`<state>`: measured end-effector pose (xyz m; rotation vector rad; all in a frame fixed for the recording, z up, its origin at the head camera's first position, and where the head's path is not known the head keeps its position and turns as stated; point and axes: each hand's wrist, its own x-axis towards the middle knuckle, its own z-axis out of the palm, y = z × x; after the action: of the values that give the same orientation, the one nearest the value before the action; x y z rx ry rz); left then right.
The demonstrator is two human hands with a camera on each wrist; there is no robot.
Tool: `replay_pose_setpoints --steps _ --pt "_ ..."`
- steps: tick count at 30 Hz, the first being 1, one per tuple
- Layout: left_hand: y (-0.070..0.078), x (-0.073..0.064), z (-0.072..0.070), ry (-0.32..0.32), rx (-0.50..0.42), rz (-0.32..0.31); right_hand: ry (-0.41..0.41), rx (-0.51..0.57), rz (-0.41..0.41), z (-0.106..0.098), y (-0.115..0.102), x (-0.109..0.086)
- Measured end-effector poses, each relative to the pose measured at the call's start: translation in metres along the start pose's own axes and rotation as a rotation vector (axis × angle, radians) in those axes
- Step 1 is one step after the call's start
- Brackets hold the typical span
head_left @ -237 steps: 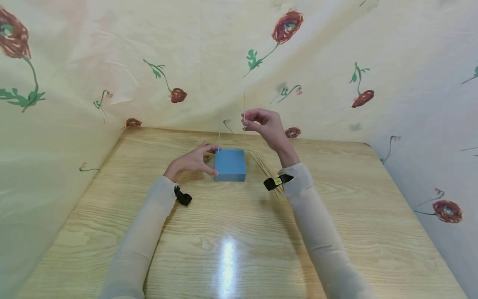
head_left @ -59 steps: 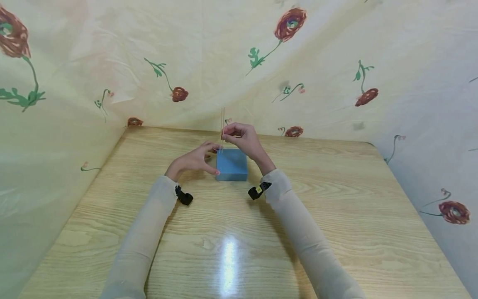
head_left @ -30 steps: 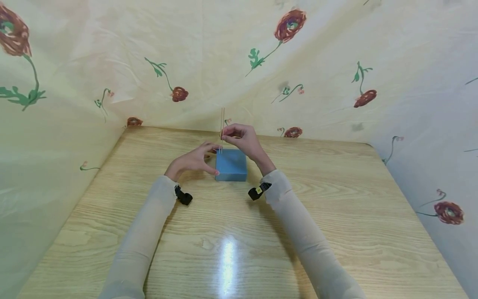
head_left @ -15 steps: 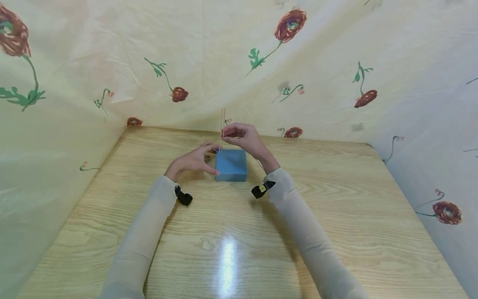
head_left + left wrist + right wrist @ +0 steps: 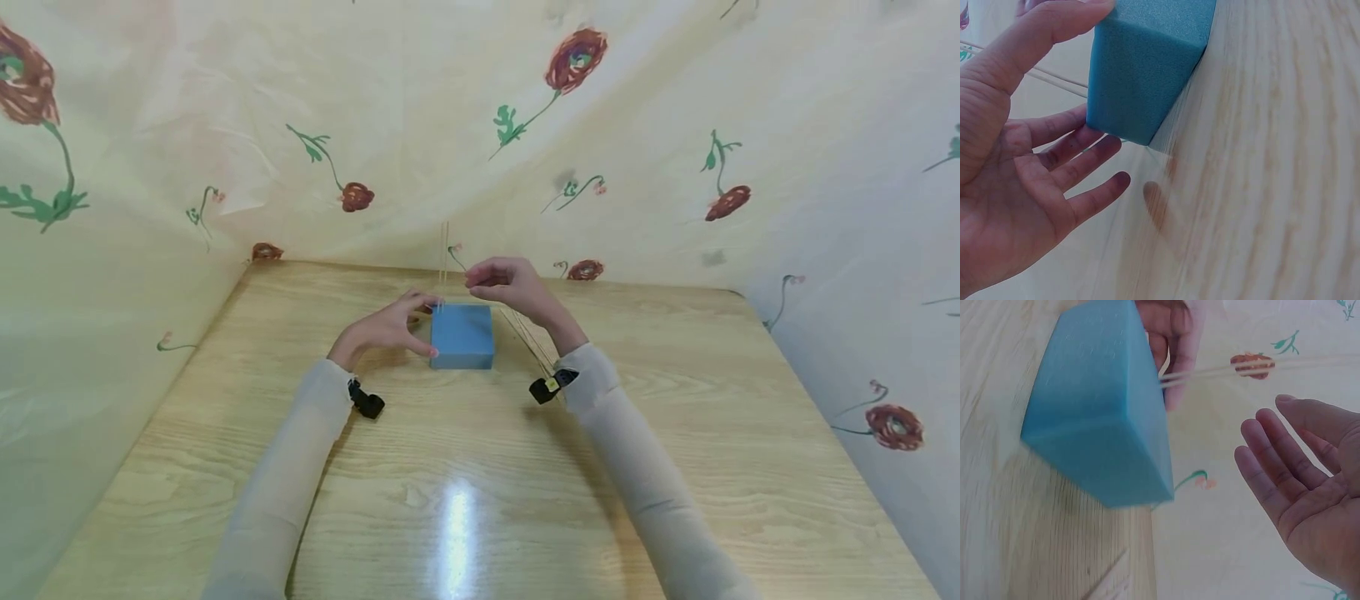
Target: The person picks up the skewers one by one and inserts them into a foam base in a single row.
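Note:
A blue foam block [image 5: 462, 337] lies on the wooden table. My left hand [image 5: 384, 327] holds it by its left side, thumb at the near corner and fingers at the far one, as the left wrist view [image 5: 1035, 125] also shows. Two thin wooden skewers [image 5: 1210, 374] stand upright side by side in the block's top, near its far left corner. Just right of them my right hand [image 5: 521, 287] hovers above the block's far right corner. Its fingers are apart from the skewers and hold nothing in the right wrist view.
Several loose skewers [image 5: 525, 335] lie on the table right of the block, partly under the right wrist. Each wrist wears a black strap with a camera. Flower-printed cloth [image 5: 450, 125] hangs behind the table [image 5: 390, 483] and along both sides.
My right hand brought a second skewer to the block beside the first, then let go and moved right. The left hand keeps its hold on the block.

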<state>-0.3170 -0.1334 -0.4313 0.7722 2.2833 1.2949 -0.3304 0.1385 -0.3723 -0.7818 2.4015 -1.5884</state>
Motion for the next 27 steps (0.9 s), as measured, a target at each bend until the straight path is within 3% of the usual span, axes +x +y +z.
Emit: replay_pose_setpoints --steps 10,27 --pt "-0.005 -0.003 0.002 -0.002 0.009 -0.002 -0.058 -0.098 0.077 -0.024 0.014 -0.019" --pt "-0.003 -0.002 0.002 -0.012 0.011 0.011 -0.102 -0.253 0.086 -0.052 0.045 -0.048"
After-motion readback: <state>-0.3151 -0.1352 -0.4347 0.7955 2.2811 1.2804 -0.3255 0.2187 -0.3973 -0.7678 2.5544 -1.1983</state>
